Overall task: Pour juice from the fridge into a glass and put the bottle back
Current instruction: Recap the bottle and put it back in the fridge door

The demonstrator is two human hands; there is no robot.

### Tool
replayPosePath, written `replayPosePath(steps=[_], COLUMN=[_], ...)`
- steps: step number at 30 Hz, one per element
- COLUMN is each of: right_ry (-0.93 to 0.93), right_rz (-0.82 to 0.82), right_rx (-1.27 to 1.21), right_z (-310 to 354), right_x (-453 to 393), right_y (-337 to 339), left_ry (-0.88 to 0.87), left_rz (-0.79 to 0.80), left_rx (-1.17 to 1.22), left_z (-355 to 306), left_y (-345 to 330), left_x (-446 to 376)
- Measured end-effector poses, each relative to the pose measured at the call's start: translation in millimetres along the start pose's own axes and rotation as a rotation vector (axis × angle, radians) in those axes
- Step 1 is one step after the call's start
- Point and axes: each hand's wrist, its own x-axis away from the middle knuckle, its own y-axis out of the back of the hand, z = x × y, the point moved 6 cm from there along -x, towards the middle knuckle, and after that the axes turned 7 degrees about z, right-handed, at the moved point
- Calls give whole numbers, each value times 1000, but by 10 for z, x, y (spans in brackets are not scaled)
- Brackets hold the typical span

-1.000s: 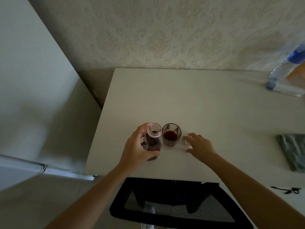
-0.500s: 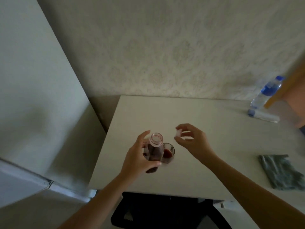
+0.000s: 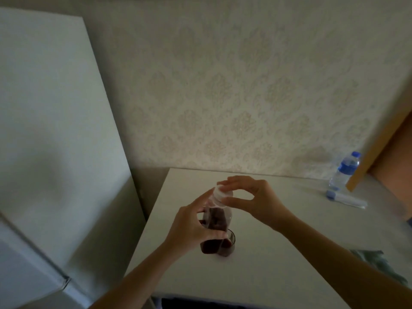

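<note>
A clear juice bottle point(image 3: 217, 221) with dark red juice is held upright above the white table point(image 3: 278, 253). My left hand point(image 3: 191, 228) grips its body. My right hand point(image 3: 252, 197) holds the white cap point(image 3: 220, 192) on the bottle's mouth with thumb and fingers. A small glass point(image 3: 229, 245) with dark red juice stands on the table just behind and to the right of the bottle's base, partly hidden by it.
The white fridge point(image 3: 44, 152) stands shut to the left of the table. A water bottle point(image 3: 344, 171) with a blue cap and a white tube point(image 3: 345, 198) sit at the back right. A grey-green cloth point(image 3: 379, 262) lies at the right edge.
My right hand has brought the white cap from beside the bottle onto its mouth. My left hand has lifted the bottle a little. The view has tilted upward.
</note>
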Motion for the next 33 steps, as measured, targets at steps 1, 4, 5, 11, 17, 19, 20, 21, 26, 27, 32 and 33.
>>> replayPosePath(steps=[1,4,5,11,17,19,20,21,26,27,32,33], right_ry=[28,118,126,100,187,243,279,303,258,223,20,16], right_rz=[41,175,224,290,142,243,282,298,248,230,80,74], right_rx=[48,201,225,458,816,713,708,730,884,884,1089,1102], right_z=[52,197,232,378,580,663,691,713,682,672,656,667], right_x=[-24,-114,-148,-286,-364,-376,-371,-357,-373,-399,-489,-497], right_y=[28,84,94,88,32,83,93,94,20,13,1,16], left_ry=[-12,-32,-31,-16,-7,14,27,39,51,60,93,91], left_rz=[20,74,88,140,53,17,5,-3,-21,-32,-92,-99], left_rx=[6,13,10,12,44,79,97,109,161,178,212,214], left_z=[-39,-129,-141,-127,-246,-237,-226,-211,-215,-204,-187,-194], left_y=[27,98,119,153,272,326,344,353,326,315,247,245], left_x=[-5,-14,-16,-7,-45,-49,-48,-53,-42,-38,-39,-47])
